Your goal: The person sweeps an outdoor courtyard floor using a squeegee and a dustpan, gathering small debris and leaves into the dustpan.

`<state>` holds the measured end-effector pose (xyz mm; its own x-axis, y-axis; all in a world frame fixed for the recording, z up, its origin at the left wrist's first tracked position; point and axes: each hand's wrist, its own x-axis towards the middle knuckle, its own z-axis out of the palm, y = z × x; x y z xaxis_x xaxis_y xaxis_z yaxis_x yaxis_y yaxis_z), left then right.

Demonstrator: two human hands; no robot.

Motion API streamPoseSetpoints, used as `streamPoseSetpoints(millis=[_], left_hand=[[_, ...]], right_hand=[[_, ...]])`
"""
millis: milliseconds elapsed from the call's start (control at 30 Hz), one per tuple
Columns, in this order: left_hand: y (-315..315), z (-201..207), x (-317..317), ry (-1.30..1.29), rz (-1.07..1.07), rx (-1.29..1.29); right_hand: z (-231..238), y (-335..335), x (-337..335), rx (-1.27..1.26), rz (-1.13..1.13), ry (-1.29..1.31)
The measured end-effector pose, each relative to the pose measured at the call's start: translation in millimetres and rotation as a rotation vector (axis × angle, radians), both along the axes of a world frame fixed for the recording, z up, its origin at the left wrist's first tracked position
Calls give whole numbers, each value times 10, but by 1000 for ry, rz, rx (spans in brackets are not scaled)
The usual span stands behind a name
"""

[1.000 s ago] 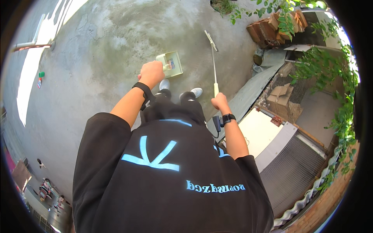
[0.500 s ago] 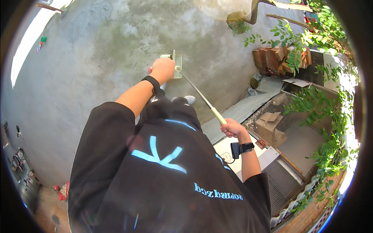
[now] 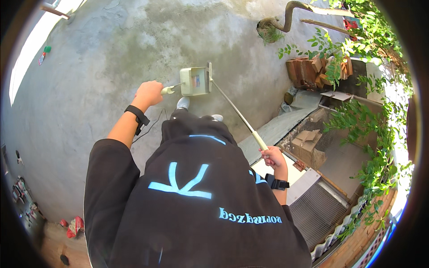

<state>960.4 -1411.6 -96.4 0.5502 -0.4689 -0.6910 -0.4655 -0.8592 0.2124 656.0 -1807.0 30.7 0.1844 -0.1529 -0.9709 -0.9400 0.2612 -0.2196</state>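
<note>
My left hand [image 3: 149, 94] is closed round the short cream grip of a dustpan [image 3: 187, 82], its ribbed pale box lying just beyond my shoes with the open side to the right. A coloured label shows inside the pan. The fingers of my right hand [image 3: 273, 157] wrap the cream grip of a long-handled broom [image 3: 237, 110]. Its metal pole slants up and left to a narrow upright head [image 3: 210, 76], right beside the pan's open mouth. Whether head and pan touch, I cannot tell. Both wrists wear black bands.
Stained concrete ground [image 3: 111, 49] spreads ahead and left. At right are stacked bricks [image 3: 308, 71], a mesh-covered pen [image 3: 319, 205], a cardboard box [image 3: 306, 140] and leafy branches [image 3: 357, 120]. A bent trunk [image 3: 289, 15] rises far right. Red bags [image 3: 76, 226] lie lower left.
My left hand has moved left, drawing back the dustpan, whose box now shows in full. The broom head has shifted slightly right, and my right hand is a little lower.
</note>
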Motion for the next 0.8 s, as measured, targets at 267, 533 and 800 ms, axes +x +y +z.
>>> streamPoseSetpoints(millis=[267, 533, 800], left_hand=[[-648, 97, -19, -65, -65, -110], [-1272, -46, -136, -77, -40, -186], [-1206, 92, -2, -62, -68, -139]], right_hand=[[-484, 220, 9, -176, 370, 66], [-639, 724, 202, 139, 284, 91], [-160, 52, -15, 258, -315, -70]])
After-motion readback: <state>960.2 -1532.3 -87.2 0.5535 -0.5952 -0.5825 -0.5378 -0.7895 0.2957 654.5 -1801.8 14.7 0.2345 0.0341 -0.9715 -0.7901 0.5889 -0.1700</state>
